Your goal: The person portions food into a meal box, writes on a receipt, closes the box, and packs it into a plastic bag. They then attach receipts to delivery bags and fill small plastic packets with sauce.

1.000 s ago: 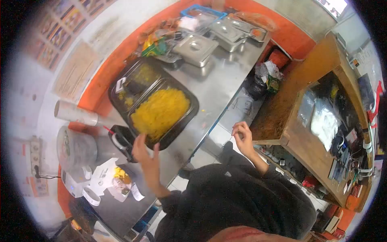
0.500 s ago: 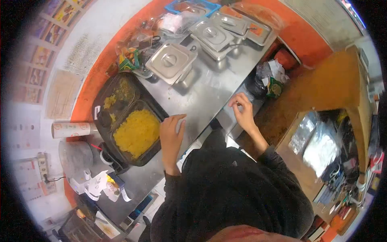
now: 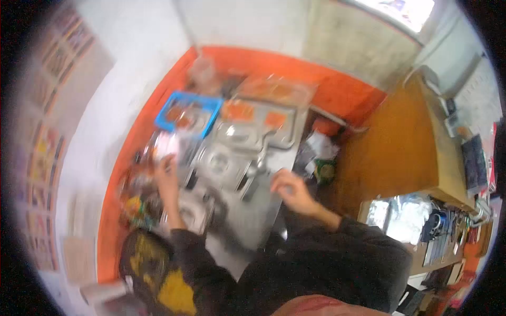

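Note:
My left hand reaches over the back left of the steel table, its fingertips at a pinkish-white bundle. Motion blur hides whether it grips that bundle. A lidded steel pan lies partly under my left forearm. My right hand hovers near the table's right edge, fingers curled and thumb meeting the index finger, with nothing visible in it. Between and beyond my hands are another lidded steel pan and a further steel lid. A blue basket stands behind the bundle.
A dark tray with yellow food is at the lower left. Plastic bags and a green-yellow packet crowd the left wall. To the right stand a brown cabinet and a bag-filled gap with another green packet. Steel tabletop shows between the pans.
My view has swung toward the back corner of the table. My left hand has moved from beside the yellow food to the pinkish-white bundle. My right hand stays curled, now closer to the lidded pans.

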Demonstrator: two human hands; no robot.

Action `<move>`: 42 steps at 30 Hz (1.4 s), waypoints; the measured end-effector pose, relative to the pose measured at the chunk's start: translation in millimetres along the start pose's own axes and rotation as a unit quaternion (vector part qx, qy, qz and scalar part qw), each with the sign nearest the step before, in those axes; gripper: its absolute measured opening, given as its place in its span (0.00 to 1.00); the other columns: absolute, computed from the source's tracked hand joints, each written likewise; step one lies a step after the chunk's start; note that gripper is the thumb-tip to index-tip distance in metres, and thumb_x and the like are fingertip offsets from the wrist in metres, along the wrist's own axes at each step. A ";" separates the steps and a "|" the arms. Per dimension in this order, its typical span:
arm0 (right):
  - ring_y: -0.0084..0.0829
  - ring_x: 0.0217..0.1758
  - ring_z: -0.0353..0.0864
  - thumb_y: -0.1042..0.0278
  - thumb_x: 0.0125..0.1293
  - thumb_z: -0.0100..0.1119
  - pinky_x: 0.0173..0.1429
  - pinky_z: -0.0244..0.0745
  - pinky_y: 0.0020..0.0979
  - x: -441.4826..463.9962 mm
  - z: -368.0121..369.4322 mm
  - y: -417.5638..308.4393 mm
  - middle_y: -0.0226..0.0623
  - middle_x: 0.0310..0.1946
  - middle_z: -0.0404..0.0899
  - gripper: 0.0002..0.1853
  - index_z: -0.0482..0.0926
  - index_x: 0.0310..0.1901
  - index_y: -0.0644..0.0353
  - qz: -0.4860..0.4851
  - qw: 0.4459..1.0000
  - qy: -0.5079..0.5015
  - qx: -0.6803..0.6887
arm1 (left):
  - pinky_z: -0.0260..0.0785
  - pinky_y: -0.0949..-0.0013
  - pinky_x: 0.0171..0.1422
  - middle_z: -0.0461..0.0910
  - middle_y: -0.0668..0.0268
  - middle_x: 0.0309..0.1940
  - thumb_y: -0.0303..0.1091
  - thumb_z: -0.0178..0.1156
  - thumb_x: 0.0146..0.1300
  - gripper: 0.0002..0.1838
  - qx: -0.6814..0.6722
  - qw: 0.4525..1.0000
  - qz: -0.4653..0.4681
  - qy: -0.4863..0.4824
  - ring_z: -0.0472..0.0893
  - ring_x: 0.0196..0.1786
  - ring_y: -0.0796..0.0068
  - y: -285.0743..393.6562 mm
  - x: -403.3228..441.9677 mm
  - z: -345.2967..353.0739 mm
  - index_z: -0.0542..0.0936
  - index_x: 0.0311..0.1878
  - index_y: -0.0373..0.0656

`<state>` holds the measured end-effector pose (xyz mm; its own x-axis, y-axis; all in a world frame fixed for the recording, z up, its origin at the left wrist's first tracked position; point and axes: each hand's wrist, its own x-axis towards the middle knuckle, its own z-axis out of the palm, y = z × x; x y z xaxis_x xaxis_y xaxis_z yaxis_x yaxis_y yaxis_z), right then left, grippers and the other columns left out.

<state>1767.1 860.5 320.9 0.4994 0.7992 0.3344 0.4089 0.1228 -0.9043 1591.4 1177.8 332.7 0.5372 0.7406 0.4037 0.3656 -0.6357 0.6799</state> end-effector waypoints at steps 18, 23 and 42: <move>0.32 0.39 0.73 0.82 0.56 0.51 0.39 0.70 0.29 208.7 -63.5 82.5 0.36 0.39 0.69 0.07 0.74 0.34 0.60 -0.069 0.972 -0.213 0.077 | 0.69 0.62 0.36 0.78 0.53 0.35 0.32 0.47 0.65 0.13 0.196 0.964 -0.177 -0.024 0.77 0.34 0.58 -145.4 79.7 69.4 0.77 0.41 0.33; 0.30 0.41 0.74 0.76 0.61 0.52 0.42 0.73 0.28 227.8 -37.6 90.6 0.36 0.41 0.70 0.05 0.74 0.39 0.61 -0.077 0.971 -0.198 0.106 | 0.69 0.62 0.47 0.78 0.55 0.42 0.29 0.52 0.64 0.09 0.166 0.957 -0.082 0.224 0.77 0.44 0.57 -30.0 100.9 58.7 0.79 0.41 0.37; 0.22 0.37 0.78 0.67 0.67 0.52 0.44 0.72 0.27 193.9 -15.9 34.5 0.35 0.32 0.79 0.10 0.78 0.45 0.61 0.066 0.956 -0.213 0.189 | 0.71 0.76 0.38 0.76 0.66 0.30 0.19 0.59 0.58 0.06 -0.353 0.889 -0.283 0.071 0.76 0.33 0.79 147.3 -33.4 128.0 0.73 0.36 0.36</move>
<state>1890.1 1010.3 358.7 0.1374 0.9799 0.1444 0.0176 0.1433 -0.9895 1724.6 1031.6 341.0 0.2999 0.9500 -0.0868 -0.0476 0.1058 0.9933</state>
